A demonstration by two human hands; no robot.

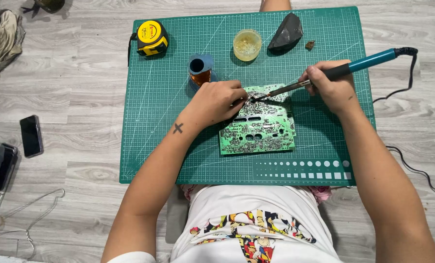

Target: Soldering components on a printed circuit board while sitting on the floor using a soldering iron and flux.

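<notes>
— What have the hands got?

— From my end, the right hand (330, 87) is closed around a soldering iron (346, 69) with a blue handle, gripped like a pen. Its tip slants down to the top edge of a green circuit board (259, 122). The left hand (216, 101) rests on the board's upper left corner, fingers curled together and pressing there; I cannot tell whether they pinch anything.

— And where's the board?

— Flat on a green cutting mat (164, 97), near the middle, solder side up. The mat lies on a grey wood floor (76, 97).

— Anything else around?

— A blue spool of copper wire (201, 70) stands just beyond the left hand. Farther back I see a yellow tape measure (152, 37), a small round tub of yellowish paste (247, 44) and a dark grey wedge-shaped lump (286, 33). A black phone (31, 135) lies on the floor, well left of the mat.
</notes>
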